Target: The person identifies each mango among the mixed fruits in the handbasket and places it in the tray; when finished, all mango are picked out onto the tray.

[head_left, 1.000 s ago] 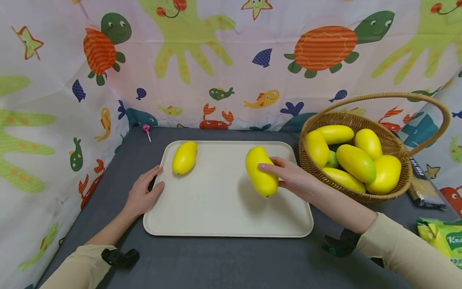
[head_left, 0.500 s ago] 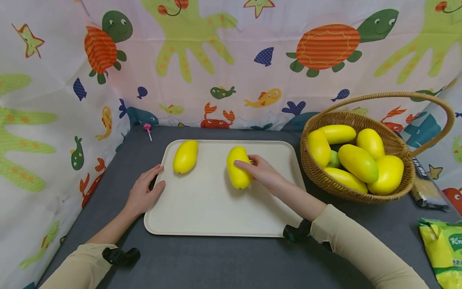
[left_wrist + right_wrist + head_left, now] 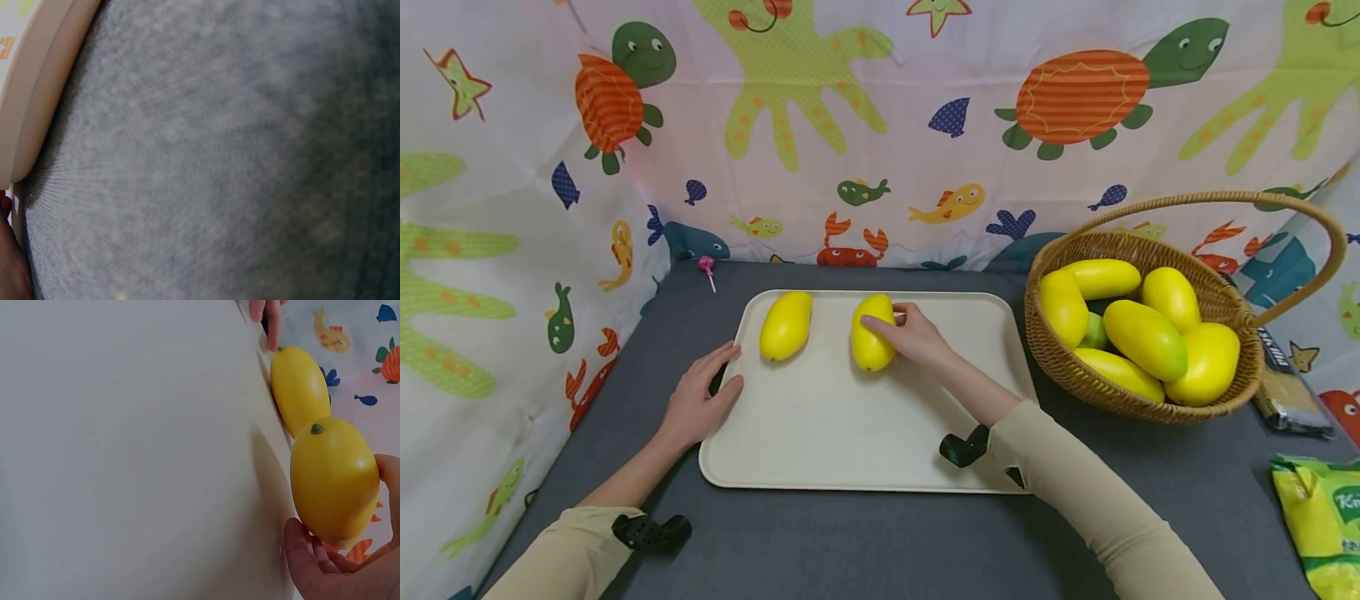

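My right hand (image 3: 919,335) grips a yellow mango (image 3: 871,348) over the back middle of a cream tray (image 3: 805,433), its thumb across the upper side. In the right wrist view this mango (image 3: 334,481) shows a green stem end; whether it touches the tray I cannot tell. A second yellow mango (image 3: 786,327) lies at the tray's back left, a small gap away from the held one. At the tray's left rim rests my left hand (image 3: 696,398), fingers and thumb spread and relaxed. Mostly grey cloth fills the left wrist view, with the tray's edge (image 3: 44,94) at its left.
A wicker basket (image 3: 1052,387) with a tall handle, holding several mangoes (image 3: 1144,340), stands to the tray's right. Beyond it lie a flat packet (image 3: 1288,400) and a yellow-green bag (image 3: 1318,517). A pink lollipop (image 3: 706,263) lies at the back left, near the printed curtain (image 3: 895,108).
My right hand has carried its mango left and toward the back of the tray, closer to the mango lying there. My left hand has stayed at the rim.
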The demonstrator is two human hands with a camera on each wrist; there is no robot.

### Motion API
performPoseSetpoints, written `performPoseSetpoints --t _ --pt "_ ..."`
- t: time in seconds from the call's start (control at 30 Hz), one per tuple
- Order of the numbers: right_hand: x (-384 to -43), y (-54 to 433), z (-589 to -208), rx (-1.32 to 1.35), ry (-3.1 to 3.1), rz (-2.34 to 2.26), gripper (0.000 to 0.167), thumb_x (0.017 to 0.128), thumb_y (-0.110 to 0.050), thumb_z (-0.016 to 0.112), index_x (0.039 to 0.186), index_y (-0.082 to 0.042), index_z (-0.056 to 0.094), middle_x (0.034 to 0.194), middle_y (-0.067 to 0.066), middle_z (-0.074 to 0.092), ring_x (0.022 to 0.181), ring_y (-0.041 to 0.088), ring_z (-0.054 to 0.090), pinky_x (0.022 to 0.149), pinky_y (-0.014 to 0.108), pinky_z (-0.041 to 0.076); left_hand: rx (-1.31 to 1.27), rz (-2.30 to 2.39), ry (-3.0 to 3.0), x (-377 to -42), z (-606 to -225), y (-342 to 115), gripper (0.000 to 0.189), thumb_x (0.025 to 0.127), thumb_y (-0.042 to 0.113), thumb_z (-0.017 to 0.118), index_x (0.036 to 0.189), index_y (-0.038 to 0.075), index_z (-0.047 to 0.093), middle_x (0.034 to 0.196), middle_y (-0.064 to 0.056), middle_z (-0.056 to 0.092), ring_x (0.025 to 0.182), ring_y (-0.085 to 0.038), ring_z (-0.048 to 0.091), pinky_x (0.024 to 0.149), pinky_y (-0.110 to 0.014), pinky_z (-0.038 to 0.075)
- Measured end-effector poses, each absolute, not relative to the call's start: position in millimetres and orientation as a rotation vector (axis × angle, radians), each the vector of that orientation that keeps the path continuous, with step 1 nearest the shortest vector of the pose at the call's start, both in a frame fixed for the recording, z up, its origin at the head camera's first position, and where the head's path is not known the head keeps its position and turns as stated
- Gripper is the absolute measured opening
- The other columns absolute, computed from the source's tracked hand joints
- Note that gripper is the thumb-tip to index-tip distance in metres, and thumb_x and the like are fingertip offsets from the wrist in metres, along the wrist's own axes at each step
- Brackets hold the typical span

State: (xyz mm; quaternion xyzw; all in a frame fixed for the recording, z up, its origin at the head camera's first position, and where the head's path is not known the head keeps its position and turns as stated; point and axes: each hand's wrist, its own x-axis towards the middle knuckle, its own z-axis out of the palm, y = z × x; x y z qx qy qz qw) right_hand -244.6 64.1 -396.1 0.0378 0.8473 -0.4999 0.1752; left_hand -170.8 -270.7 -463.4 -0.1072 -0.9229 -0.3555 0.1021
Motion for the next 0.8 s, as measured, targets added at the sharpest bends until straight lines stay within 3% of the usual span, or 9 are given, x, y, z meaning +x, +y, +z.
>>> performPoseSetpoints --t 0.27,0.8 --pt "-255.3 45.9 -401.7 0.063 2.472 -1.437 0.084 0.085 -0.057 0.065 0.145 -0.007 0.034 0.125 0.014 0.052 0.105 0.027 0.053 0.089 0.035 0.049 -0.313 -1.058 -2.730 -170.0 -462.1 -270.0 0.049 0.097 0.024 0.057 0.142 0.004 0.050 0.149 -0.016 0.042 0.135 -0.040 0.036 0.105 -0.062 0.026" --pt "-265.1 33.3 -408.3 0.044 2.573 -1.416 0.083 0.084 -0.056 0.067 0.142 -0.004 0.036 0.124 0.013 0.054 0.103 0.026 0.053 0.091 0.035 0.049 -0.320 -1.060 -2.721 -170.1 -462.2 -269.6 0.048 0.097 0.022 0.058 0.141 0.004 0.051 0.148 -0.016 0.043 0.134 -0.040 0.037 0.105 -0.062 0.027"
